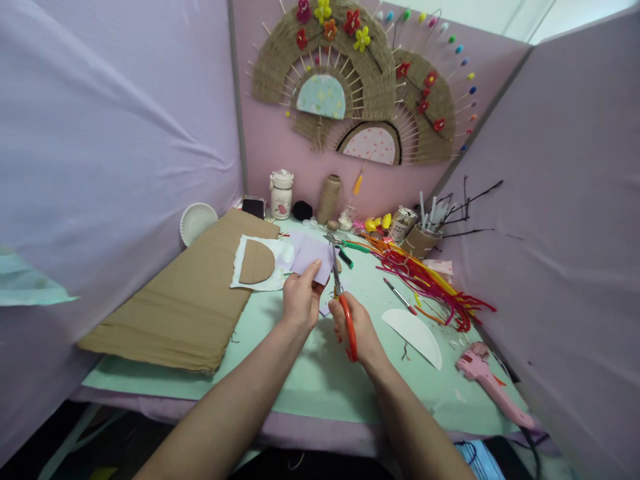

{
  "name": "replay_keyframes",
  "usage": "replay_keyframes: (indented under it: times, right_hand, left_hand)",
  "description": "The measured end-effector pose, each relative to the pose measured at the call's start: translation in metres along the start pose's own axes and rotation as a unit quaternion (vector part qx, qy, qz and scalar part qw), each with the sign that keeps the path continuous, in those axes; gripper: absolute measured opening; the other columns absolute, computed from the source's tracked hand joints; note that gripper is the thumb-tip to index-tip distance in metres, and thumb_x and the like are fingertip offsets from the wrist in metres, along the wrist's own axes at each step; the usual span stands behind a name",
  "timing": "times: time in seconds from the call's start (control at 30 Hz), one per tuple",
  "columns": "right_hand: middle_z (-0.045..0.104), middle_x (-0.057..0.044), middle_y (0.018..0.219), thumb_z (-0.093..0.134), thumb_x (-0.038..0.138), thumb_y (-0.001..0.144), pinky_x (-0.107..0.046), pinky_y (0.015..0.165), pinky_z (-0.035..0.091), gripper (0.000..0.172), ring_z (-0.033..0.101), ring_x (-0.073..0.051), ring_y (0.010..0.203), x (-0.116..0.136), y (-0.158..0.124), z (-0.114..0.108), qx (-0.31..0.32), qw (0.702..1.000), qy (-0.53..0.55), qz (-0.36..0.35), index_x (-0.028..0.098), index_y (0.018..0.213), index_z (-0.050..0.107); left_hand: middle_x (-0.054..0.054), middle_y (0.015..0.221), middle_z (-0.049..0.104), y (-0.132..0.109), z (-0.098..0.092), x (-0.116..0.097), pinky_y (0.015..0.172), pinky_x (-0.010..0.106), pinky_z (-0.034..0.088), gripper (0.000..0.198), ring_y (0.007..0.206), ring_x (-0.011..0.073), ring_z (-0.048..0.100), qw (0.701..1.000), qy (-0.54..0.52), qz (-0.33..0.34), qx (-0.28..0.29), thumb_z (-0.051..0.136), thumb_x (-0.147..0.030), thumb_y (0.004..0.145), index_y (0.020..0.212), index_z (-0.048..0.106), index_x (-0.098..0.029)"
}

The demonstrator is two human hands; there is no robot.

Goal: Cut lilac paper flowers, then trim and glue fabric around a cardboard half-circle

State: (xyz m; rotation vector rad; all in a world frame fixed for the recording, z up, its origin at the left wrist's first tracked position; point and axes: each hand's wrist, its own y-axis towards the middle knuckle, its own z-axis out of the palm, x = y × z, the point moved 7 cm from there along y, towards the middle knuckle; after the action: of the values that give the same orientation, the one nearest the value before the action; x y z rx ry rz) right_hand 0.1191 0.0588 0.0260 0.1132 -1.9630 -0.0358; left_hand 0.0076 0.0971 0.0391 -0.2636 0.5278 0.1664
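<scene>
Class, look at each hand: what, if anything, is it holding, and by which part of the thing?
Left hand: purple paper, gripped near its lower edge between thumb and fingers. Right hand: scissors, held by their red handles.

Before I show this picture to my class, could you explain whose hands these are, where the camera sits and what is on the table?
There is no machine: these are a person's two bare hands, seen by a camera worn on that person's head. The left hand holds a thin lilac sheet; the right hand holds metal scissors with orange-red handles. On the pale green tabletop lie a large brown cardboard sheet, a white half-round piece, red and orange fuzzy stems and a pink glue gun.
</scene>
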Motion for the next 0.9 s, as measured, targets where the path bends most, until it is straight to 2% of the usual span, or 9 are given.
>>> replay_keyframes:
  times: [0.2,0.53,0.9]
  right_hand:
    - [0.046,0.006,0.05,0.048,0.052,0.084,-0.025,0.043,0.034,0.032,0.043,-0.012,0.043,0.001,-0.006,-0.004,0.008,1.0,-0.004,0.009,0.023,0.071,0.041]
    - [0.044,0.007,0.049,0.049,0.049,0.084,-0.024,0.043,0.033,0.031,0.042,-0.012,0.043,-0.001,-0.01,-0.011,0.004,1.0,-0.017,0.013,0.024,0.069,0.039]
    - [0.041,0.007,0.052,0.051,0.043,0.082,-0.024,0.044,0.033,0.028,0.042,-0.012,0.045,-0.004,-0.015,-0.022,0.015,0.999,-0.044,0.004,0.023,0.067,0.039]
  left_hand:
    - [0.001,0.069,0.07,-0.002,0.001,0.0,0.06,0.023,0.05,0.017,0.062,0.0116,0.064,1.0,0.008,-0.002,0.004,0.074,-0.01,0.062,0.077,0.067,-0.013]
    - [0.001,0.068,0.07,-0.003,0.001,0.003,0.061,0.025,0.05,0.022,0.061,0.013,0.065,1.0,0.023,-0.006,0.005,0.078,-0.012,0.057,0.076,0.066,-0.014]
    - [0.0,0.067,0.071,-0.004,0.004,0.005,0.062,0.025,0.051,0.023,0.062,0.0131,0.066,0.998,0.044,-0.018,0.033,0.079,-0.014,0.055,0.073,0.066,-0.014]
